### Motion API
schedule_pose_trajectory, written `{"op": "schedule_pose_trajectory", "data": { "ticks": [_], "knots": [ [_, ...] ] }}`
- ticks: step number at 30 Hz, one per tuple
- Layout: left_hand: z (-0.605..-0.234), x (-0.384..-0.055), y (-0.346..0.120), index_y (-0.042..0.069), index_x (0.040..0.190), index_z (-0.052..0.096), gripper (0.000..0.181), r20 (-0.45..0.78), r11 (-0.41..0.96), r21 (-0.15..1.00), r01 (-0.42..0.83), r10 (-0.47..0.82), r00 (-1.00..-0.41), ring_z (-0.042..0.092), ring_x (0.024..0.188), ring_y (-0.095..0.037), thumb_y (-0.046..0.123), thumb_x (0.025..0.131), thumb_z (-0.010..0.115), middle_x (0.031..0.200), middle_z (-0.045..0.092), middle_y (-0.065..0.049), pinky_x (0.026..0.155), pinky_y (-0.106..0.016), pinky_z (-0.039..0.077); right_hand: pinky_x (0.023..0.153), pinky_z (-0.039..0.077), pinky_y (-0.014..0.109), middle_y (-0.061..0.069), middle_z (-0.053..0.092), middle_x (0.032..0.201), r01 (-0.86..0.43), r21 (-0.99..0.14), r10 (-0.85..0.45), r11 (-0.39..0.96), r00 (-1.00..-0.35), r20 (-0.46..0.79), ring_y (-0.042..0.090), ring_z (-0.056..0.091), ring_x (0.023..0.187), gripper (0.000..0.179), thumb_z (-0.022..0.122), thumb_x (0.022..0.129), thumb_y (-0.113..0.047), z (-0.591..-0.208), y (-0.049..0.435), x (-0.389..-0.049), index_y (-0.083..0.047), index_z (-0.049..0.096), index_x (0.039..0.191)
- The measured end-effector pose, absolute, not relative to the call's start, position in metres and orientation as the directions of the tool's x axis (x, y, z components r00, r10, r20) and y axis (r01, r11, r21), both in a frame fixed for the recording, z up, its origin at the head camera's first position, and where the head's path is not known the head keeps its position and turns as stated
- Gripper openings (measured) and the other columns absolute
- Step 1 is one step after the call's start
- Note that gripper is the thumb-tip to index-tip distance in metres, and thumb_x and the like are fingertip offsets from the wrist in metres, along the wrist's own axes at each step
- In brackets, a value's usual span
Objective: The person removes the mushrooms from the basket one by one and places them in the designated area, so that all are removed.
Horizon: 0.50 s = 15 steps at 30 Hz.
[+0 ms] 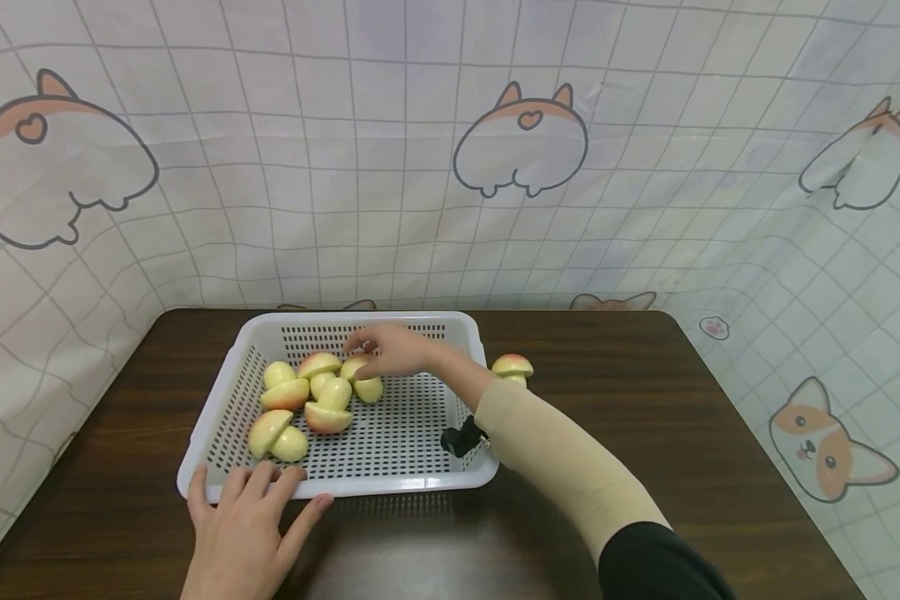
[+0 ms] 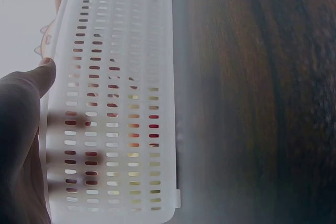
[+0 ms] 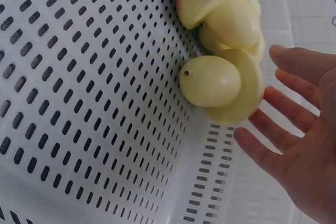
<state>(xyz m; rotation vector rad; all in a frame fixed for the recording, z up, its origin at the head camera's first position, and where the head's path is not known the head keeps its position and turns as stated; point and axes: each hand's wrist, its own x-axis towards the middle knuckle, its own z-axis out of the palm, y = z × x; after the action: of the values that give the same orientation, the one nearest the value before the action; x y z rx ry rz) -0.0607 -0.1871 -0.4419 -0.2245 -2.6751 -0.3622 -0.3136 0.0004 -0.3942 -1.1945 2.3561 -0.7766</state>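
We grip the near rim of the white basket [image 1: 390, 486] with our left hand [image 1: 243, 521] | our right hand [image 1: 396, 350] is wide, fingertips by the pale mushroom [image 3: 223, 85], contact unclear | it lies inside beside others | another mushroom [image 1: 512, 365] stands outside, rightward

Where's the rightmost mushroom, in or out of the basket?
Out: the mushroom sits on the table, right of the basket.
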Motion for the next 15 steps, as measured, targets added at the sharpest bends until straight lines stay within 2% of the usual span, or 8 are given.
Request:
{"op": "schedule_pose_trajectory", "data": {
  "ticks": [9, 15],
  "knots": [
    [-0.4416, -0.0612, -0.1863, 0.016, 0.106, 0.071, 0.048, 0.429, 0.956, 0.212, 0.201, 0.094, -0.898, 0.054, 0.103, -0.037, 0.062, 0.092, 0.067, 0.099, 0.061, -0.008, 0.103, -0.082, 0.01, 0.1, 0.044, 0.028, 0.004, 0.063, 0.132, -0.594, -0.592, -0.799, 0.545, -0.582, -0.152, 0.016, 0.056, 0.12, 0.041, 0.073, 0.096, -0.017, -0.3952, -0.0012, -0.3102, -0.008, 0.063, 0.135],
    [-0.4418, -0.0617, -0.1858, 0.015, 0.107, 0.071, 0.049, 0.427, 0.957, 0.209, 0.2, 0.095, -0.899, 0.054, 0.103, -0.037, 0.062, 0.092, 0.066, 0.1, 0.061, -0.008, 0.104, -0.081, 0.009, 0.099, 0.043, 0.027, 0.003, 0.064, 0.129, -0.656, -0.537, -0.824, 0.531, -0.547, -0.147, 0.014, 0.057, 0.115, 0.043, 0.074, 0.095, -0.016, -0.3973, -0.0023, -0.309, -0.008, 0.063, 0.135]
  ]
}}
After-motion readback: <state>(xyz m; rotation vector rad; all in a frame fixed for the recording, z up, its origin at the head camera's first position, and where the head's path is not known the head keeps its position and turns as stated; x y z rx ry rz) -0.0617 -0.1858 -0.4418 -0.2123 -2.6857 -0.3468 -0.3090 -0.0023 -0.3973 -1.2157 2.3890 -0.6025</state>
